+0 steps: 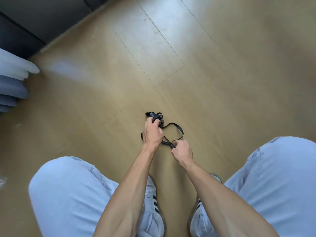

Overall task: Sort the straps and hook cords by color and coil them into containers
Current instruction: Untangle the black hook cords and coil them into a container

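Left hand (153, 132), fingers curled, grips the bundled end of a flat black webbing strap (177, 130) above the tan wood-plank floor (171, 57). Just right of it, a free loop of the strap arcs between the two hands. Right hand (181, 150), fingers curled, pinches the strap's other end. Below the hands: light blue trouser knees (71, 194) and striped white sneakers (153, 199).
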